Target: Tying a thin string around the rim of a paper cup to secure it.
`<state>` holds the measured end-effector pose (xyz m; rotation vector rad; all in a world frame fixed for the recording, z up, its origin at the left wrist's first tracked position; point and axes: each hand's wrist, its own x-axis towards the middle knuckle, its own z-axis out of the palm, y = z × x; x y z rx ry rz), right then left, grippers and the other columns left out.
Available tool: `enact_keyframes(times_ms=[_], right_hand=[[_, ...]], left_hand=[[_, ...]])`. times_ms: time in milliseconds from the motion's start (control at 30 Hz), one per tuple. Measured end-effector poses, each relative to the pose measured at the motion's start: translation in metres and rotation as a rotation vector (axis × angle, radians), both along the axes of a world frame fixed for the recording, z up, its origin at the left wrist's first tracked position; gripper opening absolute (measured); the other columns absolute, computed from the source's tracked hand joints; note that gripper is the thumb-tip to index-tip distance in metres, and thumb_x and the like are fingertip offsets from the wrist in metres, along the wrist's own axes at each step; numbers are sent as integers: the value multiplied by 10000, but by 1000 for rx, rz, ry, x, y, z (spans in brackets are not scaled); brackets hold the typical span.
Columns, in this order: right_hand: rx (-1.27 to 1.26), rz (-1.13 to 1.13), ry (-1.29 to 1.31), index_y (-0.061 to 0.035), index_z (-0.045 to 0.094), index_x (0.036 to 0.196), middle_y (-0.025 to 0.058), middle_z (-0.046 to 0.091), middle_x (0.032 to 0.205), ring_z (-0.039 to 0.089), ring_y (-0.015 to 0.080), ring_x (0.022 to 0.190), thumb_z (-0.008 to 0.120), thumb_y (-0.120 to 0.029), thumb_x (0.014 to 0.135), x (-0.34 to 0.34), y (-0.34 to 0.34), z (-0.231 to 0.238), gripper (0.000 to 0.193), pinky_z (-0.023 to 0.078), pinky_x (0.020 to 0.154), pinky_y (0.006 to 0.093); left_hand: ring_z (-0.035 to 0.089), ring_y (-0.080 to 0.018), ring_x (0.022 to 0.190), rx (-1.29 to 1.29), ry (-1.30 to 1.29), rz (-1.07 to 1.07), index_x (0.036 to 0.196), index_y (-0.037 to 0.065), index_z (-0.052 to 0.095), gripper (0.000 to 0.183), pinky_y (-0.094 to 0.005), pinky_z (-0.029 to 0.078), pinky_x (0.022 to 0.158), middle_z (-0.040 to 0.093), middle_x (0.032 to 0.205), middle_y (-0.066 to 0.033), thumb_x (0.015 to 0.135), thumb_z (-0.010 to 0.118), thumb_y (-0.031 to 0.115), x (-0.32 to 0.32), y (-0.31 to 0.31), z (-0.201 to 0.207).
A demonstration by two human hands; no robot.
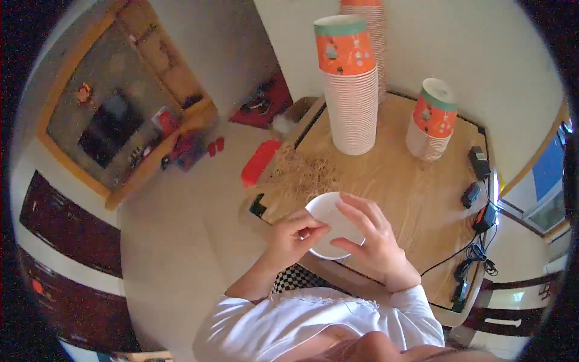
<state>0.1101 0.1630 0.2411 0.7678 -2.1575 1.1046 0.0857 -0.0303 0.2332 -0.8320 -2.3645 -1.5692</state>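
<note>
Framing a smooth, round white container (339, 232), right hand (377, 235) spread, left hand (288, 238) curled, whether pinching I can't tell, crinkly straw (310, 173) at eleven o'clock, ribbed cup stack (353, 114) at twelve

Showing a plain pale wall (434, 48) on the far side, behind a light wooden table (416, 187) with dark corners. Having a smooth beige floor (175, 235) to the left. Presenting there, farther away, a wooden-framed grey panel (105, 66), and nearer, dark brown cabinets (72, 217) with pale bands. Opening, on the right, a bright window-like gap (544, 172) with blue inside.
</note>
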Motion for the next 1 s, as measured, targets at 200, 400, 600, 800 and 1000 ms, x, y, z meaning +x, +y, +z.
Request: enact_keyframes(times_ms=[200, 400, 600, 800, 1000], right_hand=[[-21, 182, -131, -3, 623, 908, 133, 609, 791, 594, 297, 698, 633, -49, 751, -2, -5, -15, 164, 494, 621, 386], [102, 185, -141, -30, 643, 879, 95, 609, 742, 626, 275, 742, 649, -51, 694, 0, 41, -12, 186, 513, 646, 374], [211, 205, -177, -38, 654, 852, 80, 597, 705, 605, 265, 682, 674, -109, 696, 14, 66, 2, 172, 487, 610, 365], [190, 11, -49, -73, 660, 849, 59, 592, 706, 586, 251, 667, 681, -145, 698, 3, 49, -6, 169, 467, 584, 354], [200, 37, -46, -51, 639, 830, 82, 608, 743, 590, 282, 678, 669, -84, 710, -21, 22, -23, 127, 463, 597, 373]], left_hand=[[462, -56, 576, -28, 36, -9, 814, 35, 663, 83, -196, 355, 491, 544, 715, 0, 747, 712, 28, 8, -10, 12], [524, -72, 635, -180, -8, 7, 838, 40, 675, 113, -212, 409, 524, 546, 729, -7, 737, 713, 9, 12, -38, -8], [532, -83, 640, -136, -62, 13, 841, 48, 676, 119, -208, 418, 534, 558, 729, -11, 737, 702, -5, 19, -49, -12], [549, -121, 652, -150, 68, 281, 801, 38, 663, 87, -248, 438, 563, 581, 739, -31, 731, 704, 4, 13, -43, -14], [536, -246, 1020, -5, 135, -91, 1243, 33, 485, 530, -341, 428, 879, 550, 1115, -140, 766, 699, 122, -3, 26, 3]])
